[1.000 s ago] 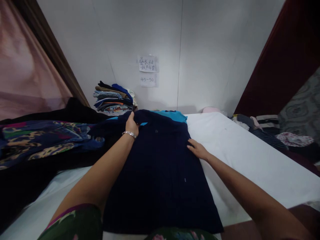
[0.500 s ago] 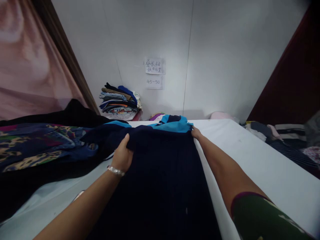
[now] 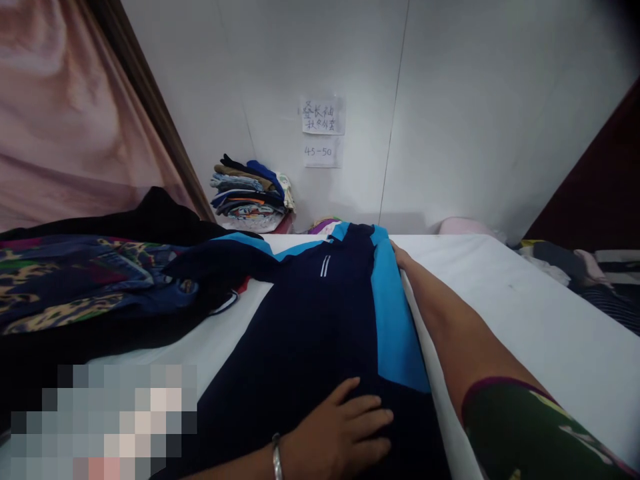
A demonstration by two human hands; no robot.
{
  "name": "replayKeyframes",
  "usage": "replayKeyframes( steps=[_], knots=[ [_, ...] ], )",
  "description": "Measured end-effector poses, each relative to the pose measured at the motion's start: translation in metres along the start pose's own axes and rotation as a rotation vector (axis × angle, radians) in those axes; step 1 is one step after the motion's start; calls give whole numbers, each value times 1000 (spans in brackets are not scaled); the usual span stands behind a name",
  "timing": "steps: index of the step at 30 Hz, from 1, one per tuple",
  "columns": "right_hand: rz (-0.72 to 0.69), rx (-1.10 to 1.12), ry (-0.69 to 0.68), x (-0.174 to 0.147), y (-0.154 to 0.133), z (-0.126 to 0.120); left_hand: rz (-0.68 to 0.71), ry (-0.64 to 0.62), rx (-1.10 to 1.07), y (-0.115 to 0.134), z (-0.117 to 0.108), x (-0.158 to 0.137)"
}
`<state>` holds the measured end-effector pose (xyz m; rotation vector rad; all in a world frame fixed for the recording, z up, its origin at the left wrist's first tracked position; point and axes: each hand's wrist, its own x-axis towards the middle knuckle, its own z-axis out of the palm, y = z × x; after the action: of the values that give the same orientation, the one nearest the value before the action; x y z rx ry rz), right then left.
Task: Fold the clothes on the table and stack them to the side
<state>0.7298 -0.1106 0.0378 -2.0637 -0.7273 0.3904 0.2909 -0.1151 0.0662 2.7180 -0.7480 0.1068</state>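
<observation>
A navy long-sleeved top point(image 3: 300, 333) with light-blue panels and two small white stripes lies spread before me, its collar at the far end. My left hand point(image 3: 345, 427) rests on its lower part, fingers spread over the cloth; a silver bangle circles the wrist. My right hand point(image 3: 401, 256) reaches to the far right edge, by the shoulder, against the light-blue panel point(image 3: 395, 320). The fingers of that hand are hidden at the cloth's edge. The top's other sleeve point(image 3: 225, 257) stretches left onto a heap of dark clothes.
Dark and patterned clothes point(image 3: 90, 280) cover the white table point(image 3: 500, 313) at left. A folded stack point(image 3: 253, 193) stands at the back, below paper signs point(image 3: 323, 117) on the wall. More clothes point(image 3: 565, 263) lie beyond the right edge. A pixelated patch hides the lower left.
My left hand has come down from the top's upper part to its lower part. The far end now lies unfolded, showing collar, stripes and light-blue side panel. My right hand remains near the far right edge.
</observation>
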Motion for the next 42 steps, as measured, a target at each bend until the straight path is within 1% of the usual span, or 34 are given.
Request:
replayKeyframes(
  steps=[3,7,10,14,18,20,23,26,28,32,34,37,39,42],
  knots=[
    [25,13,21,-3,3,-11,-25,-71,-68,9,1,13],
    [109,85,51,-15,5,-22,-95,-96,-152,15,4,3],
    [161,183,26,-32,3,-24,-104,-54,-154,22,11,-3],
    [212,267,-6,-59,0,-22,-54,-11,-102,33,19,0],
    [253,314,-74,-86,-4,-18,17,-5,-38,46,19,7],
    [279,329,-90,-102,-5,-16,26,13,-18,52,19,9],
    [322,350,-103,-128,-7,-16,25,74,22,61,22,10],
    [349,371,-136,-155,-5,-16,33,132,92,68,30,9],
    [358,382,-159,-172,-3,-17,34,142,140,72,35,8],
    [374,382,-189,-204,2,-18,19,110,179,75,41,10],
    [378,382,-195,-220,4,-18,-12,128,140,77,40,11],
    [363,395,-203,-242,6,-18,-110,235,14,81,39,10],
    [325,388,-222,-255,9,-15,-179,264,-71,85,41,8],
    [251,270,-226,-268,15,-10,-197,162,-138,88,44,5]
  ],
)
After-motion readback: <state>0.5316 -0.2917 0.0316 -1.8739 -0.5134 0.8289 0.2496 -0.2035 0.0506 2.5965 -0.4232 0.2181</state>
